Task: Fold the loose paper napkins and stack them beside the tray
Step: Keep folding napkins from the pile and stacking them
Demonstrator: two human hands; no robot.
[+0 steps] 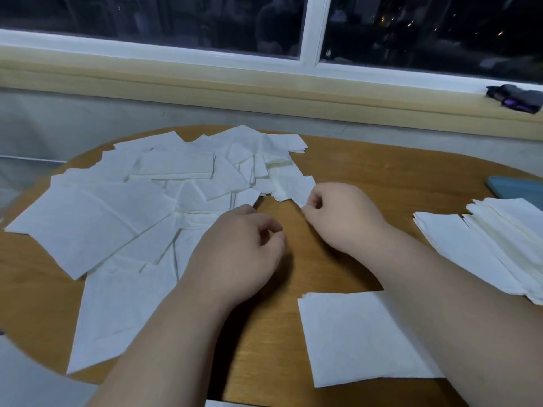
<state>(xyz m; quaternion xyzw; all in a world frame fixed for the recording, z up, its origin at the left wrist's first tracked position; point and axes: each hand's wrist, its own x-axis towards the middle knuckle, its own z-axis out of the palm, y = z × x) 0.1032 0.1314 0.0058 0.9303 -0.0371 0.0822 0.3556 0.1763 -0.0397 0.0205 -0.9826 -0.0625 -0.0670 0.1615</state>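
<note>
Loose napkins [97, 218], white, overlapping, one napkin [293, 186] pinched

Round brown wooden worktop [367, 177], seen from its near edge.
- **Left and centre:** a spread of loose white paper napkins [117, 224], overlapping, runs from the near left to the far edge.
- **Right edge:** a stack of folded white paper napkins [484, 248], with a flat blue tray [514, 188] just behind it.
- **Near right:** a single folded white square napkin [352, 333] lies partly under the right forearm.
- **Between spread and stack:** the left grip [235, 254] is over the spread's right margin. The right grip [338, 218], farther off, pinches the near corner of the rightmost loose napkin [293, 186].
- **Behind the worktop:** a pale yellow window sill [205, 80] carries a dark bundled object [517, 96] at far right.
</note>
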